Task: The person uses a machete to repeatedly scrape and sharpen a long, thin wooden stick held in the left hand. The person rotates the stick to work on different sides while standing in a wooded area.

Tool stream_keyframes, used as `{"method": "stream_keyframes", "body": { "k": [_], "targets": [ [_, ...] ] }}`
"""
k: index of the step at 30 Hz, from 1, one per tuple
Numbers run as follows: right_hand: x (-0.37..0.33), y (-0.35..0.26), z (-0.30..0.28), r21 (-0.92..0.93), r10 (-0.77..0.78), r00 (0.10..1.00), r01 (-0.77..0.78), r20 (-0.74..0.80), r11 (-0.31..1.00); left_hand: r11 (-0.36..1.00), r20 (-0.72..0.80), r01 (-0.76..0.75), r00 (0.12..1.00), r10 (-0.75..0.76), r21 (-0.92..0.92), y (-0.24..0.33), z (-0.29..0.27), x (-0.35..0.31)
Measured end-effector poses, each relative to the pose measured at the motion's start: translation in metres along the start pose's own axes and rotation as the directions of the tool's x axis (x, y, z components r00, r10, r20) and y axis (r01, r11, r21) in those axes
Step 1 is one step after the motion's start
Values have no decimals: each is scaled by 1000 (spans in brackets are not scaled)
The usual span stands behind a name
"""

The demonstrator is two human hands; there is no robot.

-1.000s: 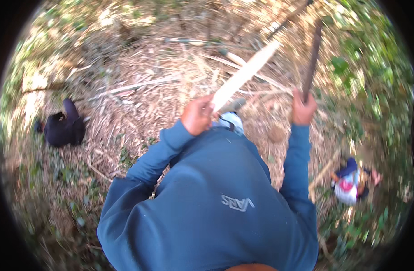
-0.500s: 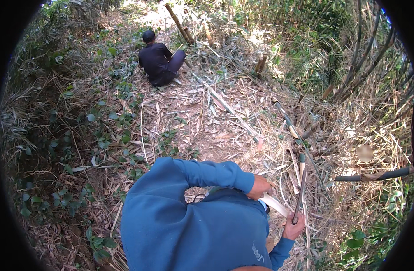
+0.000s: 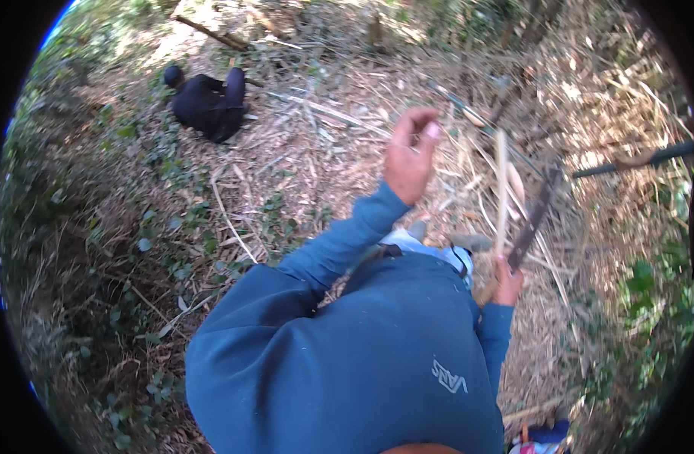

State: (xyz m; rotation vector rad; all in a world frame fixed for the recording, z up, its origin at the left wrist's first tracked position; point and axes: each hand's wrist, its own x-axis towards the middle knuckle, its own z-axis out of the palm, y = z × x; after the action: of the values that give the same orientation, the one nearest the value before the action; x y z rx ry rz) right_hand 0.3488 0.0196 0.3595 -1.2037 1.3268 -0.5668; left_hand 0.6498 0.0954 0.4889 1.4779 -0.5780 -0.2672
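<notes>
My left hand [image 3: 409, 160] is raised in front of my body. Its fingers are curved and its thumb stands apart, with nothing in its grasp. Lower and to the right, my right hand [image 3: 507, 283] is closed round a long dark-bladed machete [image 3: 534, 221], whose blade points up and to the right. A pale, thin bamboo strip [image 3: 502, 193] rises almost straight from the same hand, left of the blade. My fingers hide the lower end of the strip and the machete's handle.
At the far left a person in dark clothes [image 3: 209, 102] sits on the leaf-strewn ground. Cut bamboo poles [image 3: 332, 113] lie ahead, and a green pole [image 3: 634, 160] juts in from the right. Leafy plants [image 3: 146, 227] grow at left. Some colourful items [image 3: 540, 439] lie at bottom right.
My left hand has let go of the bamboo strip and lifted up and away. The strip has swung upright in my right hand beside the machete. The whole view has shifted.
</notes>
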Motion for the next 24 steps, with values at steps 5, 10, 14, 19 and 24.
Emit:
{"method": "stream_keyframes", "body": {
  "k": [5,10,14,19,24],
  "targets": [
    [-2,-4,-24,191,130,987,-145,90,971,932,517,357,787,-337,63,-68,48,-80],
    [3,-13,-24,271,182,957,-241,225,932,977,752,168,624,-210,133,-56,77,-114],
    [6,-30,-14,223,186,930,-263,316,939,958,765,190,577,-288,217,-60,89,-102],
    [18,-34,-21,190,221,881,-323,418,927,955,743,214,601,-294,205,-59,90,-92],
    [30,-40,-35,134,282,833,-386,476,913,941,736,267,592,-330,208,-64,102,-92]
  ]
}}
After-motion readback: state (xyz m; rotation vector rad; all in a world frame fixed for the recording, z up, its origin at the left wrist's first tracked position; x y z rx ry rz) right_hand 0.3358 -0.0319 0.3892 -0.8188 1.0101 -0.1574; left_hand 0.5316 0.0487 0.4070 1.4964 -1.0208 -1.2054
